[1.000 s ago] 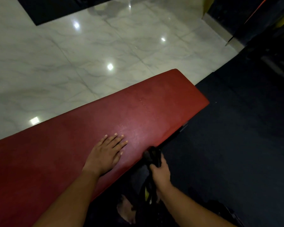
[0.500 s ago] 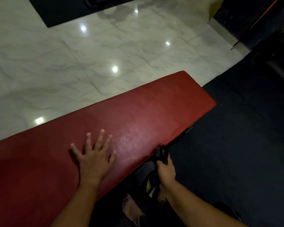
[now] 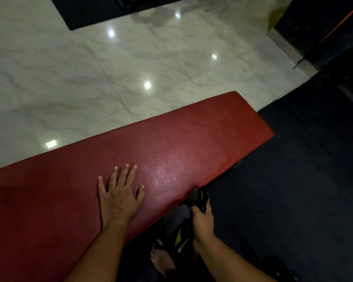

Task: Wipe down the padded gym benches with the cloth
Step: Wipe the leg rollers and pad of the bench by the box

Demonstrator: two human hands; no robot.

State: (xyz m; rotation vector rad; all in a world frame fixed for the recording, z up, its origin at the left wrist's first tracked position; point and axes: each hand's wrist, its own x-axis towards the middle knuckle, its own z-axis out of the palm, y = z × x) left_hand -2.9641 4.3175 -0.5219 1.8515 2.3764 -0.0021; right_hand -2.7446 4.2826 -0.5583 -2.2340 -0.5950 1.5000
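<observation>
1. Lower left of centre, our left grip [image 3: 118,197] lies flat on the red padded bench [image 3: 192,143]. Its fingers are straight and fanned and it holds nothing. We take it for a brace.
2. The bench runs from the lower left corner up to right of centre. A pale sheen sits just right of the left grip, and we cannot tell whether it is damp or lamp glare.
3. Lower centre-right, the dark cloth [image 3: 199,197] is bunched against the bench's near edge rather than on its top, with its tail hanging down.
4. Just below it, our right grip [image 3: 203,220] is clenched round the cloth.
5. We judge the wiping of this bench to be in hand, with the cloth at the edge and the top not being rubbed right now. The next move calls for lifting the cloth onto the pad, pressing it flat and sweeping along the length. The left grip should move out of that path.
6. Against a second ago, the left grip has slid leftward along the bench, and its fingers, then together, are now spread. The right grip and cloth stay in much the same spot at the edge. Little has changed since half a second ago.
</observation>
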